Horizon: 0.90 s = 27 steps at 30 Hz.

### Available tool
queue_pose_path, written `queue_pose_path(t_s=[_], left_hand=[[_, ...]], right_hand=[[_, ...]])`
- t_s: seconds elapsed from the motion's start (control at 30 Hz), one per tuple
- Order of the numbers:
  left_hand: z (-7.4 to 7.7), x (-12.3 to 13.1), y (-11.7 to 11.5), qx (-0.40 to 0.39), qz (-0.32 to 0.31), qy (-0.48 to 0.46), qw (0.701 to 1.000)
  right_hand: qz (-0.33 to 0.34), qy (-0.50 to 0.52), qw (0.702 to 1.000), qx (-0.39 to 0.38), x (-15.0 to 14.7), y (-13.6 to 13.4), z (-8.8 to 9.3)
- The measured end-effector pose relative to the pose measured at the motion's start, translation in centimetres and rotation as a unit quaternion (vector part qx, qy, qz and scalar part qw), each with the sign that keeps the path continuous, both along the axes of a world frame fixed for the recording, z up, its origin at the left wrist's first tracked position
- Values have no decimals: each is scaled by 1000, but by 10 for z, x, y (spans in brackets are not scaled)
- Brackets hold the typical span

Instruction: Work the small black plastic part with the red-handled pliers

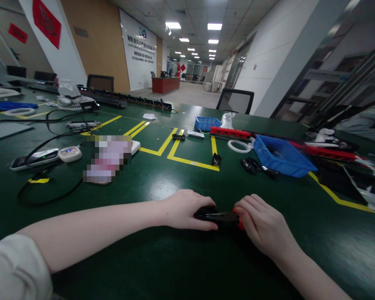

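Just above the green table (162,266), my left hand (187,210) is closed around a small black part (203,212), its fingers covering much of it. My right hand (262,221) grips the red handle of what look like pliers (226,218). Their dark metal jaws point left and meet the black part. Whether the jaws are clamped on it, I cannot tell. Farther back lie similar black pieces: one (216,159) on the yellow tape corner, and several (251,165) beside the blue tray (284,160).
A phone with a blurred screen (109,160) lies left of centre, near a small white device (70,153) and black cables (51,198). A white ring (239,146), red strips (231,132) and a smaller blue tray (208,123) sit toward the back right.
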<state>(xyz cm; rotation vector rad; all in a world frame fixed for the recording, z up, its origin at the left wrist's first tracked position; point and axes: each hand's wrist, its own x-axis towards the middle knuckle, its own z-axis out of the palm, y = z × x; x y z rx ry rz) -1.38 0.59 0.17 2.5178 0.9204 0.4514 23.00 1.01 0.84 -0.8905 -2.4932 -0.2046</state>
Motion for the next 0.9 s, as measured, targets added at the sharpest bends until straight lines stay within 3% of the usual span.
queue_pose_path(t_s=[0.9], left_hand=[[1,1,-1,2,2,-3,1000]], right_hand=[[-6,-9,1000,13,1,-1,2]])
